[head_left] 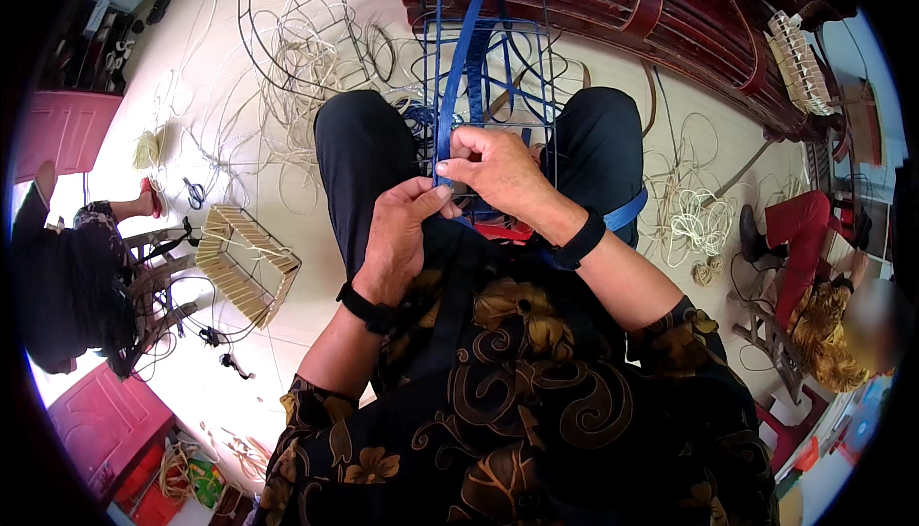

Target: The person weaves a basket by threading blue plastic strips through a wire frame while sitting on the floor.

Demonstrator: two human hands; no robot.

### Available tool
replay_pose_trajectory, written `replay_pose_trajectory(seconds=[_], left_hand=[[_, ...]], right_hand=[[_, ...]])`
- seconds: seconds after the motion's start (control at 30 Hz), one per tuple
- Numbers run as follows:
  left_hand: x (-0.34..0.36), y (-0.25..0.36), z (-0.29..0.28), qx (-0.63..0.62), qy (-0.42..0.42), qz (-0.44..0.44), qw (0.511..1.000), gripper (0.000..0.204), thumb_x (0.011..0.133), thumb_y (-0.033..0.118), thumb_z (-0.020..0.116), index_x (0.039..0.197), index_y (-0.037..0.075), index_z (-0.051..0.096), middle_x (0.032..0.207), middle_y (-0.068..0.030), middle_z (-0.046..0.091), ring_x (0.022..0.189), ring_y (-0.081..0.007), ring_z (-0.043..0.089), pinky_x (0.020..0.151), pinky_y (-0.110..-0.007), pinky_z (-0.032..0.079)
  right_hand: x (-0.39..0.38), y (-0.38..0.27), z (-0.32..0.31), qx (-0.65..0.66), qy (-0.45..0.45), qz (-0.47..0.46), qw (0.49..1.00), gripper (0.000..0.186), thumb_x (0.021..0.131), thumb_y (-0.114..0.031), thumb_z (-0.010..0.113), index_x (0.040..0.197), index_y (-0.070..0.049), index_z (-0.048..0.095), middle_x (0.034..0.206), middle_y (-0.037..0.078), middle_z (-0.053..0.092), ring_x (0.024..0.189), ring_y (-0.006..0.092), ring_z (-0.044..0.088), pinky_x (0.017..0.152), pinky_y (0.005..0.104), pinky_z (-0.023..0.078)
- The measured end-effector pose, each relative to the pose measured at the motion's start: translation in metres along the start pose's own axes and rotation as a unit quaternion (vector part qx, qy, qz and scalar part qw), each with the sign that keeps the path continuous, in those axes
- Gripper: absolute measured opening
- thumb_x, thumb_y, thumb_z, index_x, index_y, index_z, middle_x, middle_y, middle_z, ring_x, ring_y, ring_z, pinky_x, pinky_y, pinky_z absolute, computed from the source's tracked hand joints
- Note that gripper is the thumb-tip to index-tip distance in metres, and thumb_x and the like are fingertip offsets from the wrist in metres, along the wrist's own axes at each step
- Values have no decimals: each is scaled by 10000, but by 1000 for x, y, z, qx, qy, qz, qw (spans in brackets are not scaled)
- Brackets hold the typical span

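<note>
A blue wire basket frame (549, 59) stands between my knees, its far end near dark red wooden furniture. A flat blue strap (461, 57) runs along its left side toward me, and more blue straps hang inside. My right hand (505, 174) is closed with thumb and fingers pinching the strap at the near left corner of the frame. Just below, my left hand (402, 229) is closed too, thumb and forefinger pressed on the strap's lower part. The fingertips of both hands almost meet. What lies under them is partly hidden.
Loose pale cord (306, 62) and a bare wire frame (251, 23) lie on the floor ahead. A half-wrapped tan basket (244, 263) sits at left, cord coils (704, 224) at right. Seated people (81, 277) are on both sides. Dark red wooden furniture (593, 0) stands ahead.
</note>
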State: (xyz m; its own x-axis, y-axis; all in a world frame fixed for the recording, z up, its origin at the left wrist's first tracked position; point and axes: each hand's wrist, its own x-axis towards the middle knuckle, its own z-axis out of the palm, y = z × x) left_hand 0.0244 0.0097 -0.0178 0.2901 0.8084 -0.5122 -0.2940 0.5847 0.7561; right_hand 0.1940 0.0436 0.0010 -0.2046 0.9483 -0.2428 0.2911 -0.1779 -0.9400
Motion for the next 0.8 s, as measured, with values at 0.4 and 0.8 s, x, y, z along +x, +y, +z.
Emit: replay_pose_trajectory(seconds=[0.4, 0.8], left_hand=[[-4, 1, -3, -6, 10, 17, 1000, 157, 915, 66, 594, 772, 5, 608, 654, -51, 568, 619, -149, 536, 665, -275, 440], [-10, 3, -14, -10, 10, 1, 1000, 123, 909, 66, 620, 789, 35, 618, 646, 30, 516, 568, -59, 416, 554, -210, 317]], right_hand=[[55, -36, -82, -217, 57, -122, 967, 180, 861, -86, 646, 1041, -78, 656, 888, 45, 654, 725, 153, 636, 651, 289, 525], [122, -27, -95, -494, 46, -336, 801, 156, 833, -114, 602, 925, -191, 701, 1001, -33, 635, 973, 208, 563, 764, 359, 550]])
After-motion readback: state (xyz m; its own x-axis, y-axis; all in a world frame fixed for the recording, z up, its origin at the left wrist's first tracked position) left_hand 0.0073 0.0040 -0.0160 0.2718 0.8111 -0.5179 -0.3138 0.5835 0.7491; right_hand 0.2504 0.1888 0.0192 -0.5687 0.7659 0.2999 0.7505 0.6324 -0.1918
